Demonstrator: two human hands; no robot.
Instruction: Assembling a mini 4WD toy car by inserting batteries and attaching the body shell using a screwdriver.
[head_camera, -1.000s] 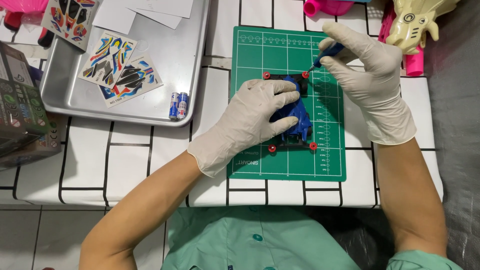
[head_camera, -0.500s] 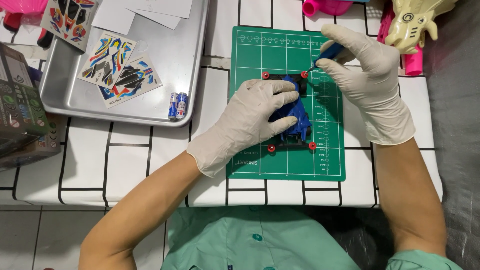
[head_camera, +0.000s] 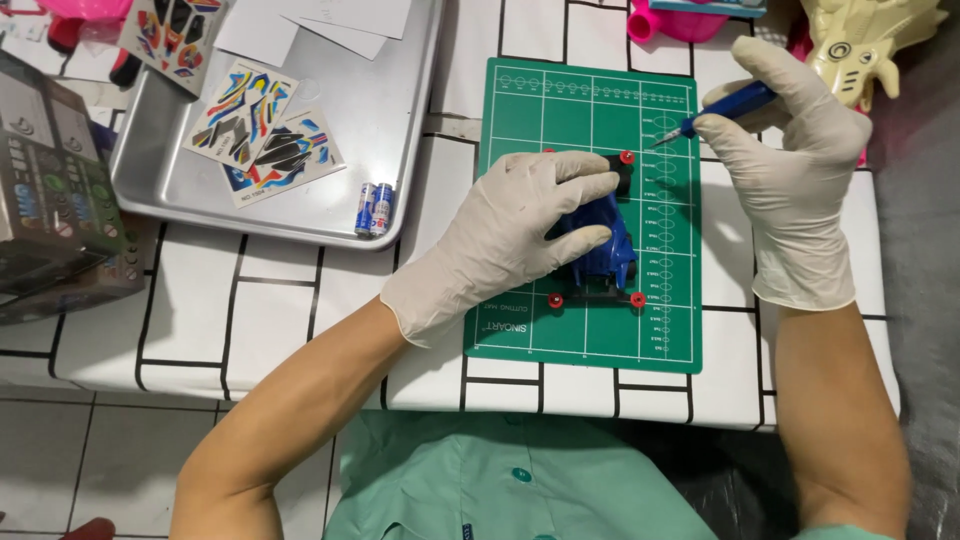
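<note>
Covering the table (head_camera: 300, 320) is a white cloth with a black brick-line pattern, and a green cutting mat (head_camera: 585, 330) lies on it as the landmark. On the mat's middle sits a blue toy car (head_camera: 605, 245) with red wheels. The left hand (head_camera: 510, 235), gloved, rests over the car's left side, fingers curled loosely round its body and holding it down. Above the mat's right edge the right hand (head_camera: 795, 160), also gloved, pinches a blue screwdriver (head_camera: 725, 108) between thumb and fingers, its tip hanging over the mat's upper right, apart from the car. Left of the mat stands a metal tray (head_camera: 400, 150) bearing sticker sheets (head_camera: 265, 140), white papers (head_camera: 320, 25) and two small batteries (head_camera: 375, 208) near its lower rim. Farther left lies a dark box (head_camera: 50, 200). Beyond the mat's top right corner are a cream toy (head_camera: 875, 40) and pink plastic parts (head_camera: 680, 20). Below the table edge, grey floor tiles (head_camera: 90, 450) show.
</note>
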